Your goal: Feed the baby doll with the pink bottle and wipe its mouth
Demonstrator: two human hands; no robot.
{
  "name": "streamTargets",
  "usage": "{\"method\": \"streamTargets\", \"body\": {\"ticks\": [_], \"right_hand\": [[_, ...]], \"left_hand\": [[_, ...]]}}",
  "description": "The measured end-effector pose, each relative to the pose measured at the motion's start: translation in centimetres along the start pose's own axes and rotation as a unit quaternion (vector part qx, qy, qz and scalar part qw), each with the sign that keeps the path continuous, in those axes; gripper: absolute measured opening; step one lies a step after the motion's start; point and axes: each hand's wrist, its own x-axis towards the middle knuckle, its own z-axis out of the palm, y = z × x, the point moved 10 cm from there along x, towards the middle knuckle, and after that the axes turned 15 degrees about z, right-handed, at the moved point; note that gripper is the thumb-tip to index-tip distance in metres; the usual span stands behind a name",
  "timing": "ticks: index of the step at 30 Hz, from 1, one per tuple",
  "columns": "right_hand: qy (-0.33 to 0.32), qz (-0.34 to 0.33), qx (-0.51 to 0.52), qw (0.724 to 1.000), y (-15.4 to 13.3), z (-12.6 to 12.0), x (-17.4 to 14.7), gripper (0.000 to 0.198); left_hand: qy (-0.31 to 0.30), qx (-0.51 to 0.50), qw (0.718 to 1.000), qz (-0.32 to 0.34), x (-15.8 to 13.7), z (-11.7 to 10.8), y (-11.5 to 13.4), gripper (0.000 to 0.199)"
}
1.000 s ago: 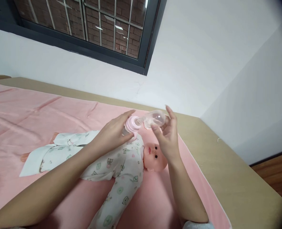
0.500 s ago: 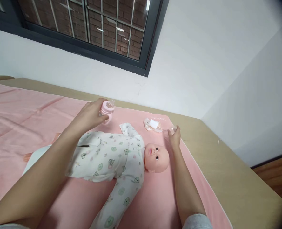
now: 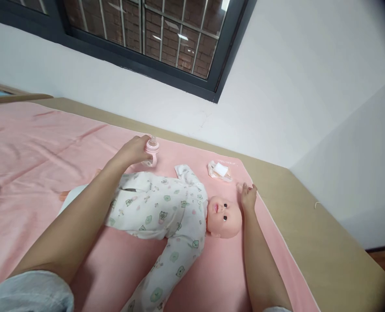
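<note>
Pink-and-clear plastic baby bottle [image 3: 152, 148]: likely light, stiff
Best held by sides; clamped in left grip [image 3: 135, 150]; right grip [image 3: 249, 198] closure not discernible.

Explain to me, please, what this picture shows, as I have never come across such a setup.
There is no machine: a person works with a bare left hand and right hand. The view comes from a camera worn on the person's head, looking forward and down. On a pink cloth lies a doll in printed white clothes, with a small white packet beyond its head. The left hand grips a pink baby bottle. By the right fingertips is something clear; whether it is held, I cannot tell.
</note>
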Motion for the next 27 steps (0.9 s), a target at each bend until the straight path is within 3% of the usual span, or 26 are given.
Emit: {"method": "streamTargets", "body": {"ticks": [7, 13, 18, 27], "right_hand": [[-0.005, 0.014, 0.023, 1.0, 0.4, 0.0, 0.2, 0.078], [-0.009, 0.019, 0.015, 1.0, 0.5, 0.0, 0.2, 0.082], [-0.004, 0.016, 0.015, 1.0, 0.5, -0.1, 0.3, 0.085], [-0.007, 0.02, 0.007, 1.0, 0.5, 0.0, 0.2, 0.083]], "left_hand": [[-0.059, -0.001, 0.997, -0.04, 0.3, 2.5, -2.3, 0.053], [-0.065, 0.003, 0.995, -0.071, 0.0, 3.3, -3.6, 0.062], [-0.064, 0.0, 0.994, -0.084, -0.4, 3.7, -3.8, 0.073], [-0.097, 0.016, 0.993, -0.07, -0.4, 3.9, -3.3, 0.069]]}}
